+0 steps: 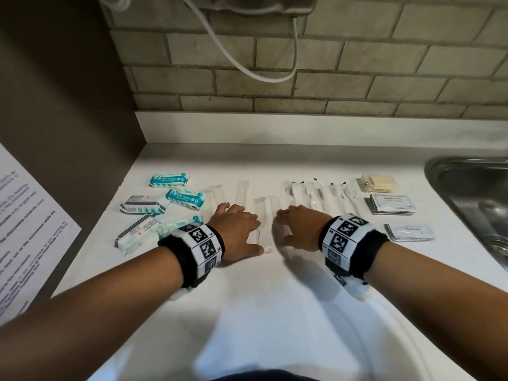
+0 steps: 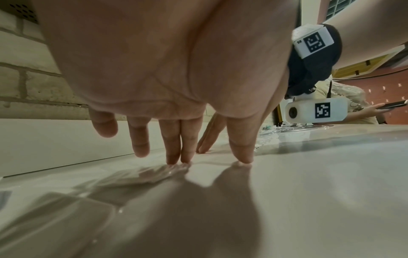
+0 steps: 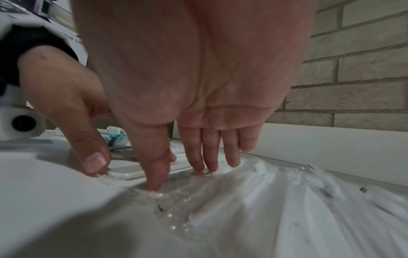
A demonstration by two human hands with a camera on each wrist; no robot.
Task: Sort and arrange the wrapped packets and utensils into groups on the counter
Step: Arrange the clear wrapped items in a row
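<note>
My left hand [image 1: 237,231] lies palm down on the white counter [image 1: 247,312], straight fingertips [image 2: 176,159] pressing a clear-wrapped white utensil [image 1: 262,224]. My right hand [image 1: 298,228] presses flat on the neighbouring clear wrappers [image 3: 198,197], thumb and fingertips [image 3: 198,166] touching the plastic. More wrapped white utensils [image 1: 243,192] lie in a row behind the hands. Wrapped utensils with black tips [image 1: 321,195] lie to the right. Teal wipe packets [image 1: 170,180] and grey-white packets [image 1: 144,206] lie at the left.
Beige sachets [image 1: 380,184], shampoo sachets [image 1: 391,204] and a toothpaste sachet [image 1: 411,232] lie at the right. A steel sink [image 1: 475,199] borders the counter's right side. A brick wall [image 1: 302,64] with a hanging cable [image 1: 247,67] stands behind. A printed notice [image 1: 24,232] hangs left.
</note>
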